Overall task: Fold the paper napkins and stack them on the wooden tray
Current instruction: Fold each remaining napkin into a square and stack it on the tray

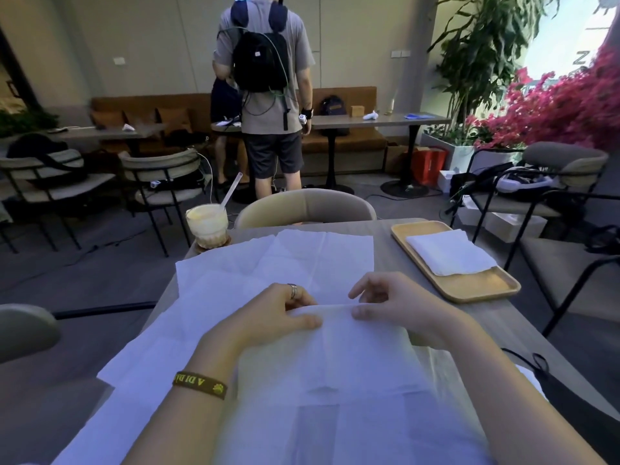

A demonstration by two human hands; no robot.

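A white paper napkin point(335, 350) lies in front of me, its far edge lifted. My left hand point(275, 317) pinches that edge with thumb and fingers on the left. My right hand point(399, 307) pinches the same edge on the right. Under it, more unfolded napkins point(295, 260) spread flat over the table toward the far side and the left edge. At the right stands a wooden tray point(483, 286) with a stack of folded napkins point(451, 251) resting on its far half.
A glass of pale drink with a straw point(208, 226) stands on a coaster at the table's far left corner. A beige chair back point(305, 206) is just beyond the table. A person with a black backpack point(265, 95) stands farther off. A black strap point(550, 374) lies at the right edge.
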